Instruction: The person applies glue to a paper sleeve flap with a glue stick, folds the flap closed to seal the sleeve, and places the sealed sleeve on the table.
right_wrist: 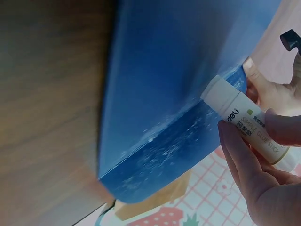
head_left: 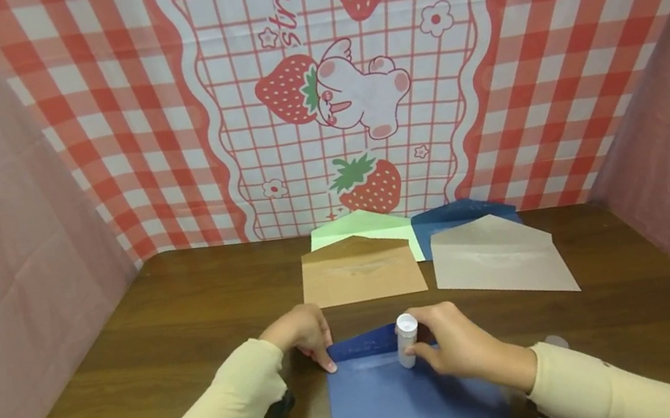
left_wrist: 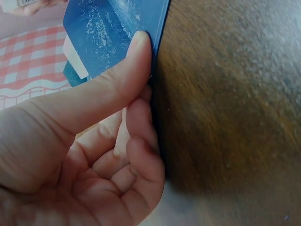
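A blue envelope [head_left: 401, 405] lies on the table with its flap folded open away from me. White glue smears show along the flap [right_wrist: 162, 153] and its fold in both wrist views. My left hand [head_left: 302, 333] pinches the envelope's left edge near the fold; in the left wrist view the thumb [left_wrist: 139, 52] lies on the glued side, the other fingers curled below. Held between the thumb and fingers of my right hand [head_left: 464, 343] is a white glue stick [right_wrist: 254, 125], its end down at the fold line, near the flap's middle.
Behind the blue envelope lie an orange envelope [head_left: 360, 282] and a grey one [head_left: 497, 263], flaps up. Farther back are a light green envelope [head_left: 357, 224] and a dark blue one [head_left: 462, 213]. A small pale round thing [head_left: 555, 342] sits by my right wrist.
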Motion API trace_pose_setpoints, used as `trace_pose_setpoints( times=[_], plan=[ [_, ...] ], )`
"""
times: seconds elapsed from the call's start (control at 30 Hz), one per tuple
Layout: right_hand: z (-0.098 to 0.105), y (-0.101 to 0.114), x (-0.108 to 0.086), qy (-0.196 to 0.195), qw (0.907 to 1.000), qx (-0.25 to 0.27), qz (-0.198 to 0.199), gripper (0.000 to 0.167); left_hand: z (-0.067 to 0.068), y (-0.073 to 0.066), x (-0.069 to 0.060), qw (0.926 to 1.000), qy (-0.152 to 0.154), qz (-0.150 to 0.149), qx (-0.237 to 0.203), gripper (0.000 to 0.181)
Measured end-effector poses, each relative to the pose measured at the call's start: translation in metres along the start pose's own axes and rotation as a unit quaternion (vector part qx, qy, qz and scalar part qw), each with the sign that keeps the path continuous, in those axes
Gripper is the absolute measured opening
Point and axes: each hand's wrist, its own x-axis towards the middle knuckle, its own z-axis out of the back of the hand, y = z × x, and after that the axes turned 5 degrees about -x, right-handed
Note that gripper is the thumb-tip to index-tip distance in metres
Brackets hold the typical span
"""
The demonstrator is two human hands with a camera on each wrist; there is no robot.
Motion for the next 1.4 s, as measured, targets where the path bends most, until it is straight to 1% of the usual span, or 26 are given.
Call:
trace_pose_setpoints(
  times=[0.23, 0.37, 0.6, 0.73, 0.83, 0.97, 1.07, 1.2, 1.27, 1.4],
  plan=[
    [0.007, -0.007, -0.008, -0.01, 0.9998, -0.012, -0.009, 0.016, 0.0, 0.001, 0.001, 0.9998, 0.003, 0.005, -0.017, 0.025],
    [0.01, -0.01, -0.012, -0.018, 0.9997, -0.016, -0.007, 0.017, -0.001, 0.002, 0.001, 0.9999, -0.001, 0.006, -0.016, 0.025],
    [0.016, -0.016, -0.02, -0.022, 0.9995, -0.013, -0.018, 0.017, -0.002, 0.002, 0.001, 1.0, -0.003, 0.003, -0.009, 0.026],
    [0.019, -0.02, -0.024, -0.034, 0.9989, -0.025, -0.018, 0.018, -0.002, 0.002, 0.002, 0.9999, -0.002, 0.005, -0.008, 0.026],
    [0.022, -0.022, -0.027, -0.039, 0.9982, -0.036, -0.026, 0.018, -0.002, 0.002, 0.002, 0.9999, -0.001, 0.006, -0.01, 0.026],
    [0.026, -0.025, -0.03, -0.039, 0.9977, -0.038, -0.04, 0.018, -0.001, 0.002, 0.001, 0.9999, 0.001, 0.004, -0.01, 0.026],
    [0.029, -0.029, -0.033, -0.042, 0.9976, -0.036, -0.04, 0.019, -0.001, 0.002, 0.0, 0.9999, 0.001, 0.003, -0.012, 0.025],
    [0.035, -0.035, -0.036, -0.038, 0.9976, -0.042, -0.038, 0.018, 0.001, 0.0, 0.0, 1.0, 0.002, 0.001, -0.006, 0.024],
    [0.04, -0.038, -0.036, -0.026, 0.9974, -0.051, -0.043, 0.017, 0.001, 0.0, 0.0, 1.0, 0.004, 0.0, -0.005, 0.024],
    [0.049, -0.041, -0.035, 0.0, 0.9943, -0.086, -0.062, 0.016, 0.001, 0.0, 0.0, 0.9999, 0.007, 0.004, -0.008, 0.024]
  ],
)
